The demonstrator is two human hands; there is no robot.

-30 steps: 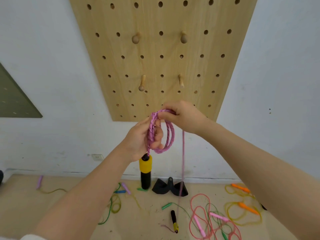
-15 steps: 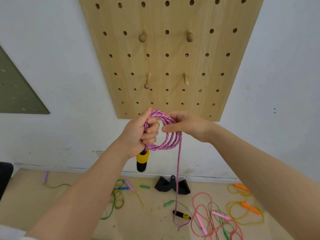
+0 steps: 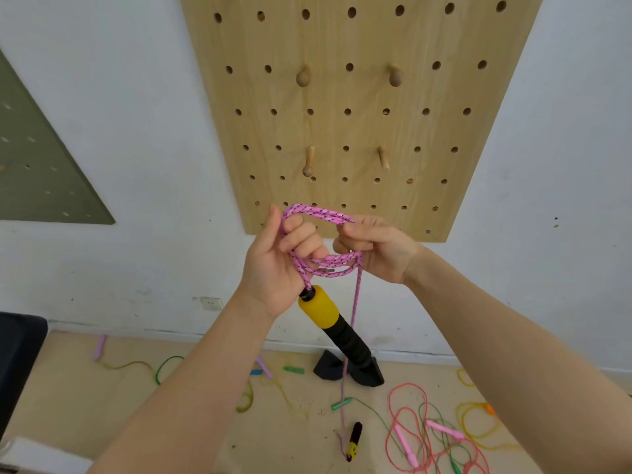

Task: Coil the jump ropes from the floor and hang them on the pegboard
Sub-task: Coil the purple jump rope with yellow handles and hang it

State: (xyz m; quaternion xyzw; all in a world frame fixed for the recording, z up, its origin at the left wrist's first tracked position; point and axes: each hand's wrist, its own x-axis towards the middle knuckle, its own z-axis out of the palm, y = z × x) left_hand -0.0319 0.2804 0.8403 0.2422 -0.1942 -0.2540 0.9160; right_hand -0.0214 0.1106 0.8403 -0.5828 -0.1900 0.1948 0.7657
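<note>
We held the pink braided rope (image 3: 316, 213) in both hands in front of the lower edge of the wooden pegboard (image 3: 359, 107). Our left hand (image 3: 277, 265) had its fingers curled through the gathered loops, gripping them, with the thumb raised alongside. Our right hand (image 3: 379, 248) pinched the same coil from the other side, fingers folded round the strands. The rope was woven cord, pink flecked with dark thread, wound into several rounded loops between the two hands.

Below our left hand hung the upper handle (image 3: 328, 323), a cylinder with a smooth yellow foam section and a black ribbed section under it, tilted down toward the right. From under our right hand one strand dropped straight to the floor, ending at the lower handle (image 3: 354, 441), black and yellow, lying on the beige floor (image 3: 102, 405).

Above the grip, the pegboard was pale grained wood drilled with rows of round holes and carried four rounded wooden pegs (image 3: 308, 161). We could read no writing or brand anywhere.

Left of the grip a grey-green panel (image 3: 37, 159) hung on the white wall. Low and right of the grip, thin loose ropes (image 3: 420, 429) in pink, green and yellow lay tangled on the floor, beside a black wedge-shaped object (image 3: 328, 367) at the wall's foot.
</note>
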